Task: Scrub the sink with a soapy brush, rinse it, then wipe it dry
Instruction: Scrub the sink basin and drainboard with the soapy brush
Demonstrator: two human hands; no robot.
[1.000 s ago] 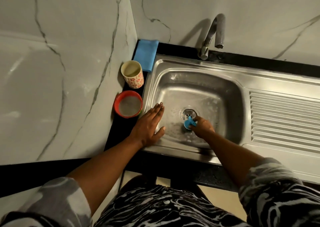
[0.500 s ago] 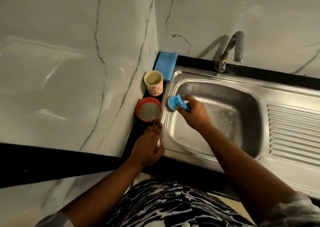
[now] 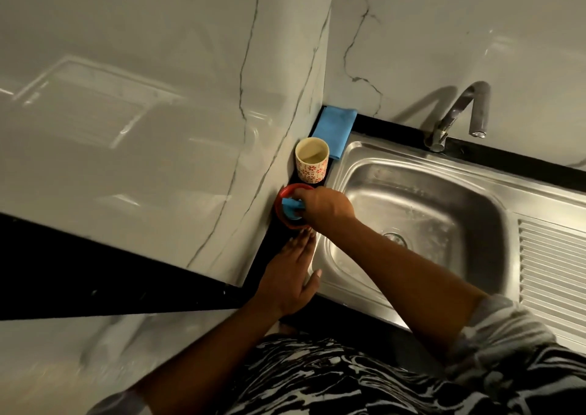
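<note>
I see one blue brush [image 3: 292, 207] pinched in my right grip [image 3: 326, 207] inside the one red bowl [image 3: 279, 209]; left grip [image 3: 290, 278] lies flat, fingers straight, at the sink [image 3: 428, 192] edge. One cup [image 3: 312, 164], one cloth [image 3: 334, 127].

I find no text, label, brand name, number or sign that I can read anywhere in my head-camera view. The only marking is a repeating red flower pattern printed round the cream cylindrical cup [image 3: 312, 164], and it is decoration, not lettering.
</note>
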